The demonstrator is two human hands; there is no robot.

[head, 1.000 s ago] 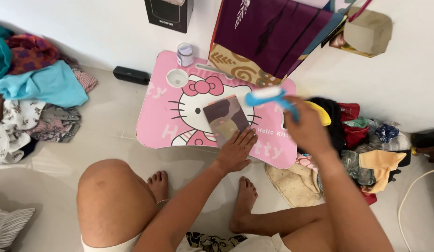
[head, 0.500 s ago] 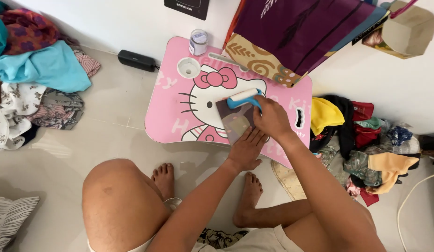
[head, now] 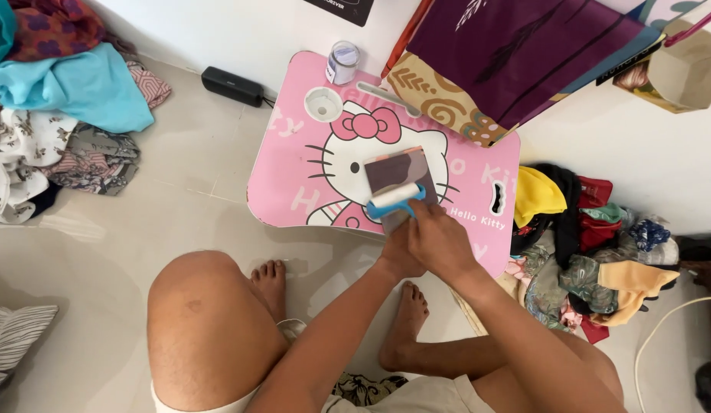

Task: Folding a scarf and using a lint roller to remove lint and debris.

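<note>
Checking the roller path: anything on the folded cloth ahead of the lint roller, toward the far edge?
Nothing visible. The lint roller, held in the right hand, lies across the near end of the folded cloth; the cloth beyond it is bare. The left hand is mostly hidden under the right, at the near edge.

The pink lap table (head: 287, 183) has a smooth, glossy printed top. The folded brown piece (head: 401, 172) on it looks like matt cloth. The roller (head: 394, 200) has a blue plastic frame and a white drum.
</note>
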